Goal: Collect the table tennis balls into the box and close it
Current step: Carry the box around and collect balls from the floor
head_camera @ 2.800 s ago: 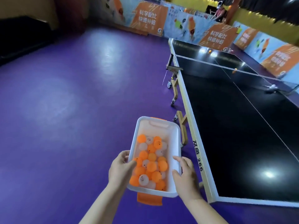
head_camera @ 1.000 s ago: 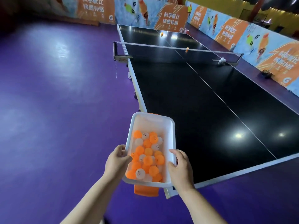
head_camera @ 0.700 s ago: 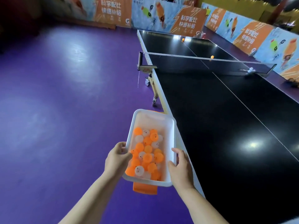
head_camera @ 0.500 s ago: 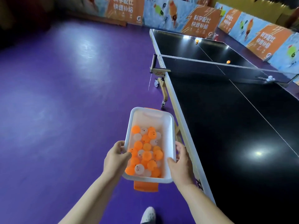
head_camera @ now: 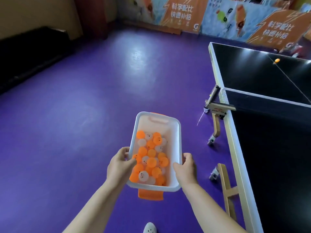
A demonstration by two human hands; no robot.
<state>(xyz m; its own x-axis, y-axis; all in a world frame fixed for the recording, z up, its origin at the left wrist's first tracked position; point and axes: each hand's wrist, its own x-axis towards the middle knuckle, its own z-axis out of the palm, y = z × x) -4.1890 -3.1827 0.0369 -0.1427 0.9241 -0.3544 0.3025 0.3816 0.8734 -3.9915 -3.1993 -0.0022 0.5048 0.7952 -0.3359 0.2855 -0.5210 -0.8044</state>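
White box (head_camera: 175, 132) of orange and white balls (head_camera: 149, 158), lidless, held above the purple floor (head_camera: 67, 115). Gripped at both long rims: left hand (head_camera: 118, 165), right hand (head_camera: 186, 169), arms outstretched. Farther left of the table (head_camera: 269, 148) than half a second ago.

White plastic box (head_camera: 176, 132), open, lidless, orange latch tabs at both ends, held above the purple floor (head_camera: 67, 115). Inside, orange and white table tennis balls (head_camera: 151, 158) heaped toward its near end. One orange ball (head_camera: 276, 60) far beyond the box.

Open purple floor (head_camera: 84, 115) left and ahead, table edge (head_camera: 235, 148) (wooden legs below) blocking right
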